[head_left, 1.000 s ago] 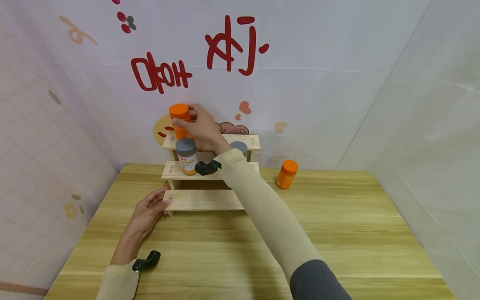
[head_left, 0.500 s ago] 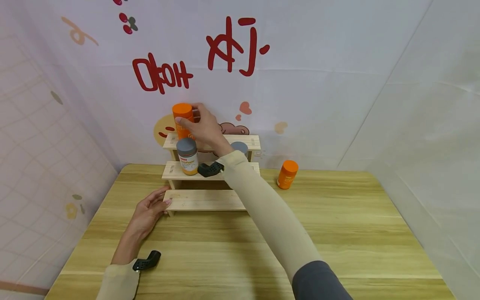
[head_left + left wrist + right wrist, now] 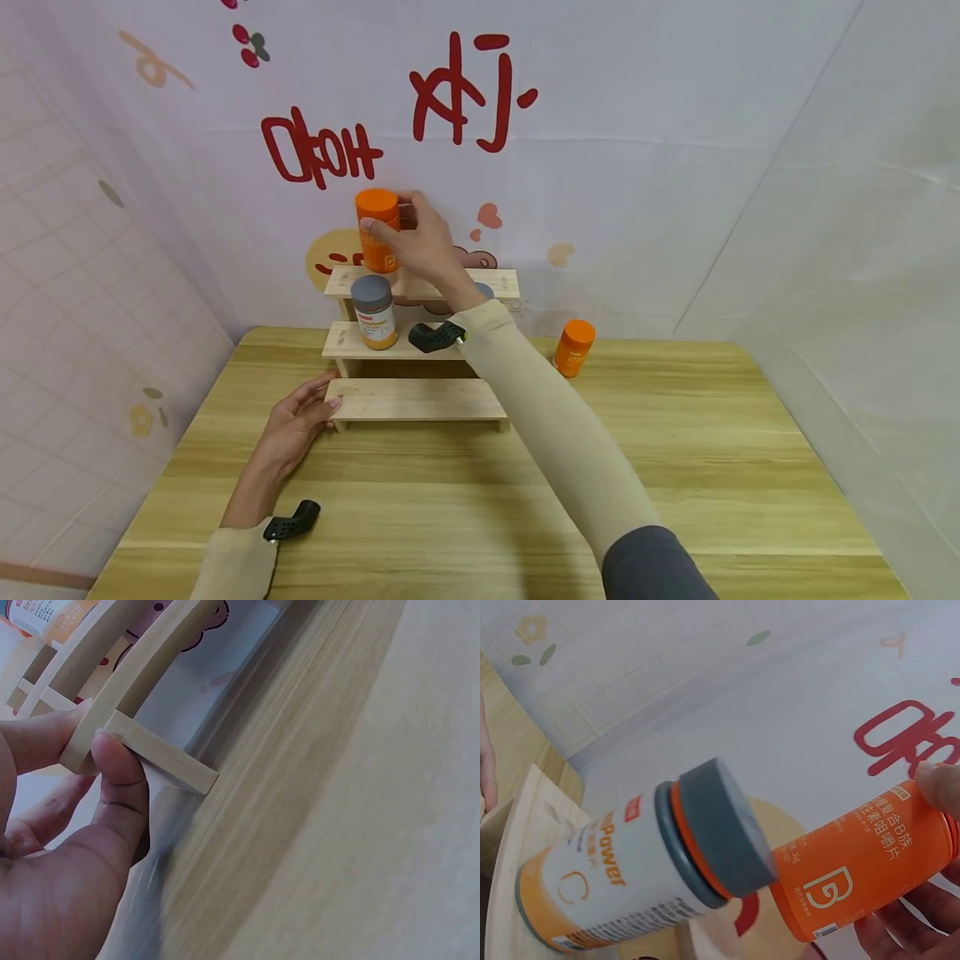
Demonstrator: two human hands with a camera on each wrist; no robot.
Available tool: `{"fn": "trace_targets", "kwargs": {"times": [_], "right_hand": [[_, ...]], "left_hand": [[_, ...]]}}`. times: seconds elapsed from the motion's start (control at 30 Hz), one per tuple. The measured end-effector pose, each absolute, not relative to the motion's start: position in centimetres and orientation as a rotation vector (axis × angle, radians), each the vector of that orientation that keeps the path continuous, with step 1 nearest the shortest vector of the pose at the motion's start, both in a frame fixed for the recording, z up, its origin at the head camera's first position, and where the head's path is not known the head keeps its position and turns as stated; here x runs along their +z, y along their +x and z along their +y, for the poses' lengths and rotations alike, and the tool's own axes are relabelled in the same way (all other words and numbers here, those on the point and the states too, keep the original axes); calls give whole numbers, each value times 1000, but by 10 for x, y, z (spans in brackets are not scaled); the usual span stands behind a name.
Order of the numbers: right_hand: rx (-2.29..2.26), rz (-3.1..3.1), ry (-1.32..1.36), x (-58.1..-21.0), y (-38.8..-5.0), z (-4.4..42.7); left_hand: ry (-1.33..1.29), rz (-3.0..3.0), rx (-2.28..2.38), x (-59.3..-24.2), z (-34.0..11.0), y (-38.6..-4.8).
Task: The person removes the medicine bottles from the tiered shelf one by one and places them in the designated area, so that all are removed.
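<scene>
My right hand [image 3: 426, 247] grips an orange pill bottle [image 3: 380, 246] with an orange lid, thumb in front and fingers behind. The bottle is upright at the top tier of a three-tier wooden shelf [image 3: 416, 400], apparently just above the board. In the right wrist view its printed label [image 3: 855, 862] faces the camera. My left hand [image 3: 292, 427] pinches the left end of the lowest tier; the left wrist view shows its thumb [image 3: 120, 776] against the wood. A grey-lidded white and orange bottle [image 3: 373, 315] stands on the left of the middle tier.
Another grey lid [image 3: 483, 290] shows at the shelf's right, mostly hidden by my right arm. To the right of the shelf, a second orange bottle [image 3: 574, 350] stands on the wooden table [image 3: 675, 450]. A printed white backdrop [image 3: 637, 167] hangs close behind the shelf.
My right hand has moved up and to the right with the orange pill bottle. The left hand keeps its hold on the shelf, which has not moved.
</scene>
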State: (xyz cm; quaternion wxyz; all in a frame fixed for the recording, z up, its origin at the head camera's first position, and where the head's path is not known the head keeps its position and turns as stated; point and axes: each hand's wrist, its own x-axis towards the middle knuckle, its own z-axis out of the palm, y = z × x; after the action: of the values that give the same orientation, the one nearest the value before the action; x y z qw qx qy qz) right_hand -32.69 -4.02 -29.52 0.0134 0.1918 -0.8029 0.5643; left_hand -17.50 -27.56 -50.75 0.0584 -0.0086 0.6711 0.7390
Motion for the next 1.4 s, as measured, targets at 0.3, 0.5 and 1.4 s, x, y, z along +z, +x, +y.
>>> {"fn": "trace_targets", "kwargs": {"times": [0.3, 0.5, 1.4], "right_hand": [[1826, -2409, 597, -284, -319, -18], [1862, -2355, 610, -277, -311, -4], [1842, -2252, 698, -263, -272, 69]], "left_hand": [[-46, 2020, 2246, -509, -276, -175], [-39, 2021, 2243, -508, -275, -174], [-30, 2018, 2265, -507, -275, -174]]}}
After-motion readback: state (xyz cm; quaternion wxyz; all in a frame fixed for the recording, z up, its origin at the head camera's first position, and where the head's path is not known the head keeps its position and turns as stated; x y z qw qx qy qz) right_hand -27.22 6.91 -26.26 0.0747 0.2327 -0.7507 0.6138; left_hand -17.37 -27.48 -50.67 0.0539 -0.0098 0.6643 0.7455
